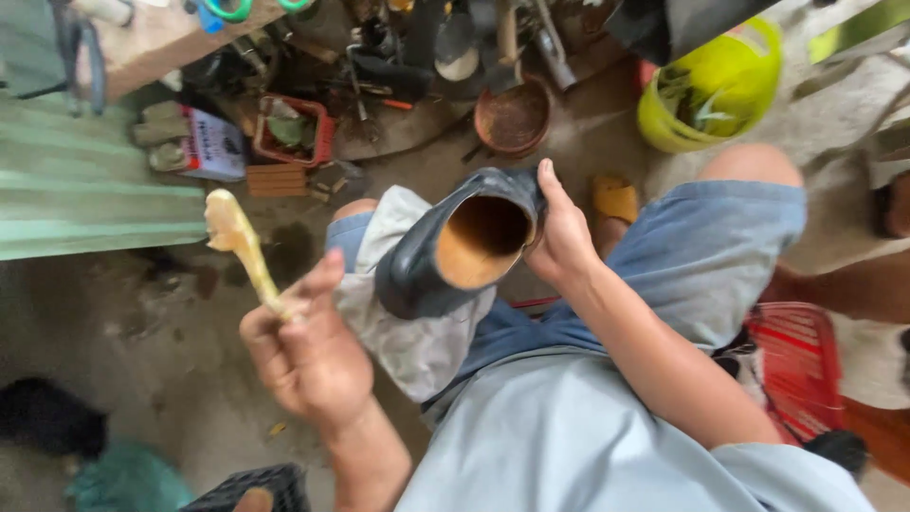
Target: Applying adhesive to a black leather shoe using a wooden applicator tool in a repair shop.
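Note:
My right hand (564, 232) grips the rim of a black boot (427, 270) with a tan lining, its open mouth facing me. The boot rests on a pale grey cloth (408, 337) draped over my left knee. My left hand (308, 356) is out to the left of the boot, closed around the thin handle of a yellowish glue-coated stick (237, 242) whose wide end points up and away. I am seated, wearing blue denim shorts (701, 256).
A yellow bucket (711, 95) stands far right. A rusty round pan (513, 118), a red basket (294, 133) and several tools lie ahead on the concrete floor. Green corrugated sheet (85, 180) at left. A red stool (801, 365) is under me.

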